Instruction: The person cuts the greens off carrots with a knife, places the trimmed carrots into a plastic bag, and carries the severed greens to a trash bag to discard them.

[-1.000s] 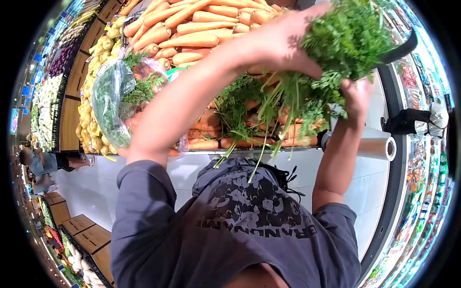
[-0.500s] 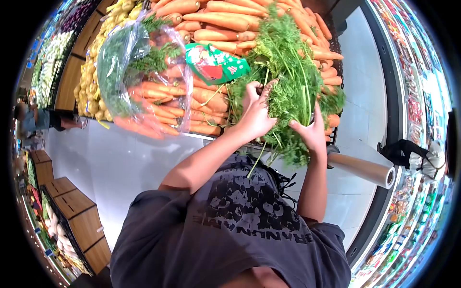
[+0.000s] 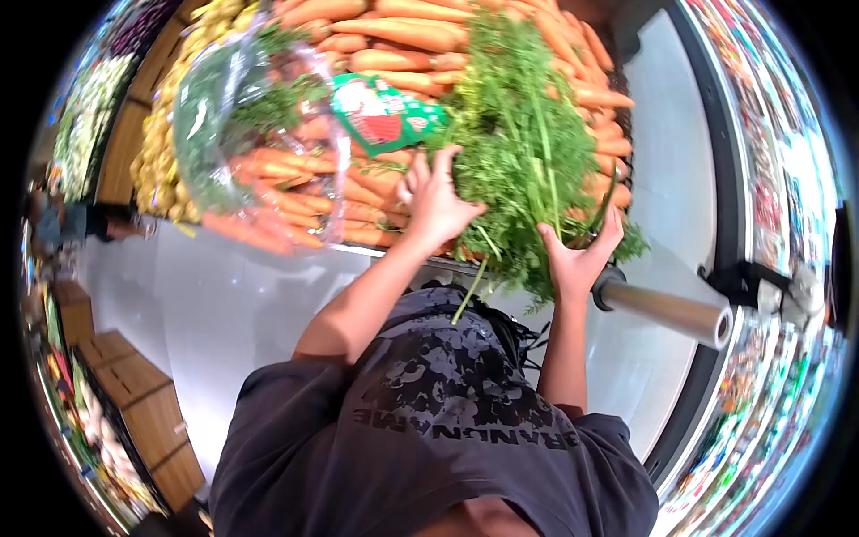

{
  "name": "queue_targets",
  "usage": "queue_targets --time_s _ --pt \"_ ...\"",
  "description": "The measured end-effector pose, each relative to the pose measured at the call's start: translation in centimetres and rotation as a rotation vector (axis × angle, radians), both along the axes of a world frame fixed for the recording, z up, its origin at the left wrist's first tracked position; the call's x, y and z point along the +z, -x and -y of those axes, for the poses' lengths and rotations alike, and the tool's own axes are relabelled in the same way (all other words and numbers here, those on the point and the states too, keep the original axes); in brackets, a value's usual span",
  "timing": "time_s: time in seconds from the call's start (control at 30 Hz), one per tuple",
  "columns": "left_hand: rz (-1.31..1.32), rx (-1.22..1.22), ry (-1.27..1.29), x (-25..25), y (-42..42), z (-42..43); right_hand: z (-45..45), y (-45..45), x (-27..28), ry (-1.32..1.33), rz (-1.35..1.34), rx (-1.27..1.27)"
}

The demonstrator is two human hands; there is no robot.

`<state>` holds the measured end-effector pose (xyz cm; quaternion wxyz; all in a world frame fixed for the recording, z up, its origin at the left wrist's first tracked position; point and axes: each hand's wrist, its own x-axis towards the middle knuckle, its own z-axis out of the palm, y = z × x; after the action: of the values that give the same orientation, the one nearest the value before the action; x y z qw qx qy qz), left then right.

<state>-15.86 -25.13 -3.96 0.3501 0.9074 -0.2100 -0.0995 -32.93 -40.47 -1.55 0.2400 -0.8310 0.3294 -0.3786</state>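
Note:
A large bunch of leafy carrot greens (image 3: 510,125) lies spread over the heap of orange carrots (image 3: 394,34). My left hand (image 3: 436,204) is at the left edge of the greens, thumb and index finger spread apart, the other fingers slightly curled and holding nothing I can see. On the greens' right side my right hand (image 3: 582,257) grips stems between thumb and fingers; part of that grip is hidden by leaves. A green and red printed card (image 3: 380,112) lies just beyond my left hand. Left of it, a clear plastic bag (image 3: 210,116) contains carrots with leafy tops.
Yellow, round produce in nets (image 3: 157,170) borders the carrots on the left. A roll of plastic bags (image 3: 676,309) sticks out at the right, near my right forearm. Wooden crates (image 3: 143,394) stand lower left, and stocked shelves (image 3: 769,134) line the right. Another person (image 3: 85,219) is at far left.
My left hand has drawn back leftward out of the greens, and its fingers have spread. My right hand keeps to the greens' right side, slightly lower. The greens now lie flatter.

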Motion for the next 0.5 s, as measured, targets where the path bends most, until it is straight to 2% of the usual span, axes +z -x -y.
queue_targets --time_s 0.03,0.13,0.23,0.33,0.37,0.4,0.47,0.5 --pt "-0.051 -0.009 -0.030 0.9 -0.3 0.1 0.7 1.4 -0.8 -0.038 0.147 0.020" --pt "0.009 -0.017 0.071 0.0 -1.1 -0.1 1.5 4.0 -1.5 -0.189 0.233 -0.210" --pt "0.065 0.026 0.093 0.0 -1.3 0.3 2.1 4.7 -5.0 -0.771 0.183 -0.323" --pt "-0.006 0.043 0.249 -1.3 -2.0 0.4 0.8 3.3 -7.2 -0.800 0.180 -0.312" --pt "-0.115 0.057 0.292 -1.7 -2.2 0.3 0.1 2.3 -7.3 -0.659 0.198 -0.347" --pt "-0.153 0.054 0.339 -3.1 -2.6 0.2 -0.1 2.2 -6.9 -0.777 0.401 -0.164" --pt "-0.188 0.047 0.376 -2.5 -2.2 0.3 -0.6 1.4 -5.4 -0.771 0.413 -0.092" --pt "-0.407 0.050 0.598 -2.2 -1.5 0.2 -0.8 1.2 -5.5 -0.776 0.412 -0.052"
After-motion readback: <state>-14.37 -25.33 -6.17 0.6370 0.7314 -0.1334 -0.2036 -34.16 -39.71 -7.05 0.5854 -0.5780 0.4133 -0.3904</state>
